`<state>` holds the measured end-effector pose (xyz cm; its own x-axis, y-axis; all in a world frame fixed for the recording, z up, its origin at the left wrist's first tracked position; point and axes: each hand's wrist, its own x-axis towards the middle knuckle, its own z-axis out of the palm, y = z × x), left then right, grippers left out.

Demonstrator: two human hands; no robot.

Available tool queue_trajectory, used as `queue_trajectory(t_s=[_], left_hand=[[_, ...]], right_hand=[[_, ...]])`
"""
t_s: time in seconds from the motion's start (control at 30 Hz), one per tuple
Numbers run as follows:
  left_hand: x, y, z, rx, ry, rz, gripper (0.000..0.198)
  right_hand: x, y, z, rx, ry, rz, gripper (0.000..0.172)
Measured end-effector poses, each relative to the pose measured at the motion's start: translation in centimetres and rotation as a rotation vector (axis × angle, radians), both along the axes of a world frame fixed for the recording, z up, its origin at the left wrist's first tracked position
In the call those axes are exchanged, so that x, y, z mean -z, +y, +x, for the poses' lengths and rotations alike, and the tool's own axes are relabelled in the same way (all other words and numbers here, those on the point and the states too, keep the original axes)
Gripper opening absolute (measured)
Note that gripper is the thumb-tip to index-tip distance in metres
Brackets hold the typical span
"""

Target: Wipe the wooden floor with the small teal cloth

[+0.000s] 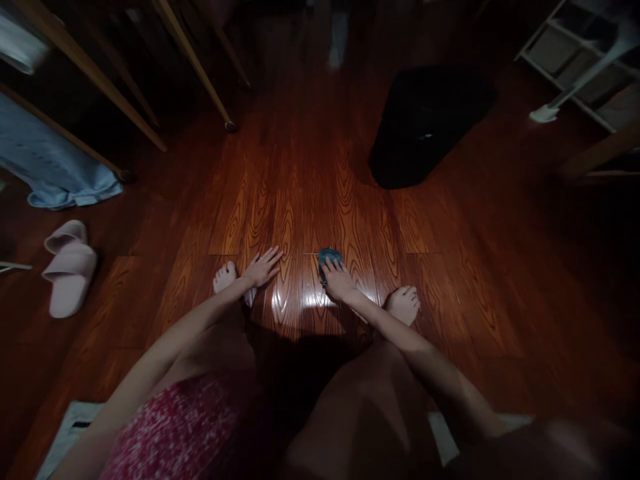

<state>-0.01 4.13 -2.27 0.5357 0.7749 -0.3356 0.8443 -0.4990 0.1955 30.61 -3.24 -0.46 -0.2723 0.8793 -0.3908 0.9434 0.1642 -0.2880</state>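
Note:
My left hand (262, 268) is stretched out just above or on the wooden floor (295, 220), fingers spread and holding nothing. To its right, my right hand (339, 280) lies with its fingers over a small blue-grey item (329, 255), perhaps cloth, on the floor. The fingers look extended, not wrapped round it. A thin light stick or line (310, 254) reaches left from the item. What lies under my right palm is hidden.
A black bag or case (425, 127) stands ahead on the right. Pink slippers (73, 273) lie at the left, below blue fabric (60, 160) and wooden legs (197, 63). A white shelf (575, 60) is at the upper right. My bare feet (403, 305) flank the hands.

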Motion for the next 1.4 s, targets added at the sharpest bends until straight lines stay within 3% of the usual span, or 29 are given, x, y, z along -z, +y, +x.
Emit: queue_trajectory(t_s=[0.23, 0.6, 1.4], left_hand=[[0.3, 0.1, -0.2, 0.017, -0.01, 0.012, 0.065], [-0.2, 0.0, 0.0, 0.007, -0.003, -0.008, 0.065], [0.0, 0.0, -0.2, 0.018, 0.007, 0.007, 0.064]], right_hand=[[0.1, 0.4, 1.1, -0.023, 0.039, 0.08, 0.071], [-0.5, 0.5, 0.5, -0.024, -0.018, -0.009, 0.064], [-0.4, 0.3, 0.7, 0.01, 0.041, 0.012, 0.059]])
